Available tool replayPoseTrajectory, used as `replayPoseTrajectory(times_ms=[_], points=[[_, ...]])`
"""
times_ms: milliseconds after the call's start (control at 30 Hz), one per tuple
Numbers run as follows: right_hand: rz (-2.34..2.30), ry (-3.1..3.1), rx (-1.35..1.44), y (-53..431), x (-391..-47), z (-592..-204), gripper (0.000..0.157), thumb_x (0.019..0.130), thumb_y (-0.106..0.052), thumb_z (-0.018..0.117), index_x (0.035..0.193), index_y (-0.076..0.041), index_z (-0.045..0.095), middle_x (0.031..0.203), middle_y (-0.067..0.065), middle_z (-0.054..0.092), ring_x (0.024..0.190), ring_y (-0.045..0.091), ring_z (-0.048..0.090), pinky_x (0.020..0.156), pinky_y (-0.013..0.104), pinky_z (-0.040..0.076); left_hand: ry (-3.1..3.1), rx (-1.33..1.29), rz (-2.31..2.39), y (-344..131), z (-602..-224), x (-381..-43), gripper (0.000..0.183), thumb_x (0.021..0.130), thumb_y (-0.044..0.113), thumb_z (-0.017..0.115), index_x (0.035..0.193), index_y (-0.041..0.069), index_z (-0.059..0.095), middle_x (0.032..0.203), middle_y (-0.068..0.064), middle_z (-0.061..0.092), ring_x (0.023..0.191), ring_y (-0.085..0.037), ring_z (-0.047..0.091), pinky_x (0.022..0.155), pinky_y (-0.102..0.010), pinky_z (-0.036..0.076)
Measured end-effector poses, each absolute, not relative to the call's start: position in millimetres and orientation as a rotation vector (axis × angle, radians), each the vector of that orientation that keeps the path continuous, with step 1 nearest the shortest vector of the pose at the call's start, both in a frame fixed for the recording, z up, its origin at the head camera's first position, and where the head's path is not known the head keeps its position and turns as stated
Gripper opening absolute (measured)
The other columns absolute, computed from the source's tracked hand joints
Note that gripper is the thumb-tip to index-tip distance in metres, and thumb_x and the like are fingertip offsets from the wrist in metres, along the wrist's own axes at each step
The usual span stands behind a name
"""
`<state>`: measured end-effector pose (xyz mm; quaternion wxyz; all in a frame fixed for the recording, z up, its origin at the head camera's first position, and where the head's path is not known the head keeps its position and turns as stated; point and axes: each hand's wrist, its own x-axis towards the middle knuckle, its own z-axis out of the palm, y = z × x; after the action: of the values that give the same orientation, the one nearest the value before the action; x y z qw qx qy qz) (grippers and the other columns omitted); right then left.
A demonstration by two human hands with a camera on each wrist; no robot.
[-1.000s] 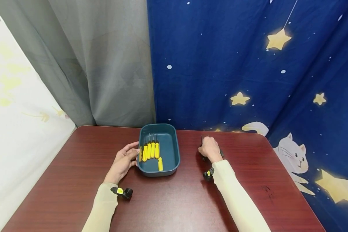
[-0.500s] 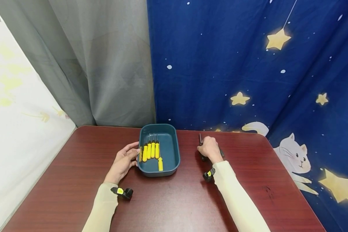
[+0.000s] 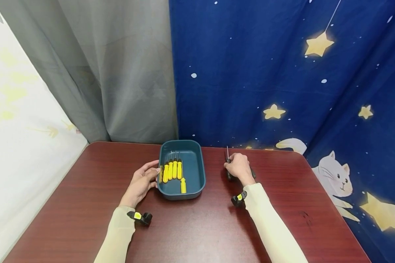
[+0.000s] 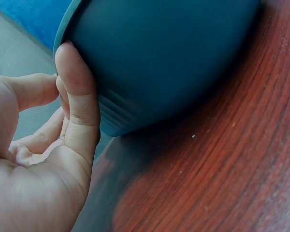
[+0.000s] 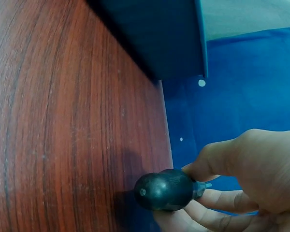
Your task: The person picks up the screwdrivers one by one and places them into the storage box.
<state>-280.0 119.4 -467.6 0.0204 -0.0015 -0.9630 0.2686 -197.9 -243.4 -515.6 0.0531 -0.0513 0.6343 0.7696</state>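
1. To the right hand's [image 3: 238, 168] left, in the head view, stands the rounded-rectangular dark-teal box [image 3: 192, 170]; the left hand [image 3: 139, 183], nearer, touches it. The black-handled, thin-shafted screwdriver [image 3: 229, 175] lies under the right hand's thumb side, shaft pointing away from the person.
2. Beside the left hand, in its wrist view, is the box's outer wall; loosely spread fingers touch it without gripping.
3. At the right hand's fingertips, in its wrist view, the screwdriver's handle is pinched, rounded end outward.

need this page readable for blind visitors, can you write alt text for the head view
A person's right hand holds a black-handled screwdriver at a reddish-brown table, while the left hand touches the side of a blue-green tray of yellow-handled screwdrivers. Behind hang a grey curtain and a starry blue curtain.
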Motion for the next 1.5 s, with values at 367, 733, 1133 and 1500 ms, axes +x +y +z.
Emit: replayPoseTrajectory(times_ms=[367,733,1133,1500], points=[[0.894,-2.95,0.041,114.9,-277.5,-461.5,0.026,0.087,-0.023,0.075,0.108,-0.007,0.072,0.092,0.008,0.074,0.09,0.028,0.066,0.085,0.044,0.053,1.925,-0.135,2.354,-243.7,-517.5,-198.8,0.058,0.102,0.02,0.065,0.154,0.009,0.041,0.107,-0.004,0.068,0.074,-0.01,0.058,0.059,-0.023,0.054],[0.95,-2.927,0.106,104.7,-272.0,-449.4,0.026,0.087,-0.022,0.075,0.109,-0.009,0.073,0.096,0.009,0.075,0.091,0.024,0.067,0.084,0.042,0.054,1.921,-0.149,2.355,-243.1,-515.5,-197.7,0.057,0.102,0.019,0.065,0.153,0.009,0.042,0.107,-0.004,0.067,0.073,-0.01,0.057,0.059,-0.023,0.054],[1.04,-2.927,0.171,93.7,-268.9,-434.6,0.028,0.085,-0.02,0.076,0.11,-0.006,0.072,0.095,0.01,0.076,0.091,0.024,0.07,0.085,0.041,0.056,1.917,-0.154,2.356,-241.9,-514.8,-197.9,0.056,0.102,0.02,0.065,0.153,0.01,0.043,0.106,-0.003,0.067,0.073,-0.009,0.057,0.058,-0.022,0.054],[1.057,-2.941,0.232,79.3,-268.1,-420.8,0.029,0.087,-0.022,0.077,0.112,-0.008,0.072,0.098,0.009,0.076,0.092,0.022,0.07,0.086,0.041,0.057,1.92,-0.15,2.354,-241.2,-513.7,-197.5,0.057,0.103,0.02,0.064,0.154,0.01,0.041,0.107,-0.004,0.068,0.072,-0.009,0.058,0.058,-0.022,0.054]])
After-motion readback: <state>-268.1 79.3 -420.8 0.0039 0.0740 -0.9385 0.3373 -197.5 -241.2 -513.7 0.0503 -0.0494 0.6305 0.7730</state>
